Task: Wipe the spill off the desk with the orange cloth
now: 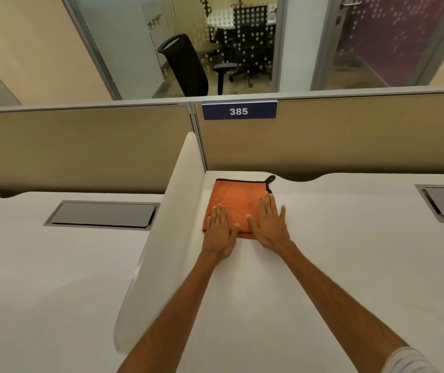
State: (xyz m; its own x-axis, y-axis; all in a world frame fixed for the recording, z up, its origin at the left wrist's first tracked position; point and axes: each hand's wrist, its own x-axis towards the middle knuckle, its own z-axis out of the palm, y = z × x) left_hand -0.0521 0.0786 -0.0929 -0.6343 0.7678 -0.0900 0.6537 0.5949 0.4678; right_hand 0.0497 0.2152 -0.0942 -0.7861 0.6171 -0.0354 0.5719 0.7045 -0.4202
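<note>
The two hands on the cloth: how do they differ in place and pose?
The left hand lies near the cloth's left front corner; the right hand lies at its right edge, partly on the desk. The right hand's fingertips reach farther back than the left's. Both are flat, palm down, fingers extended, gripping nothing.

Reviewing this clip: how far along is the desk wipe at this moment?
Done: the desk shows no visible spill anywhere, so it is either already wiped or under the cloth. In hand: the folded orange cloth lies flat near the back corner, with the left hand and right hand both pressed open on its near edge. Left: I cannot tell whether any wiping remains.
</note>
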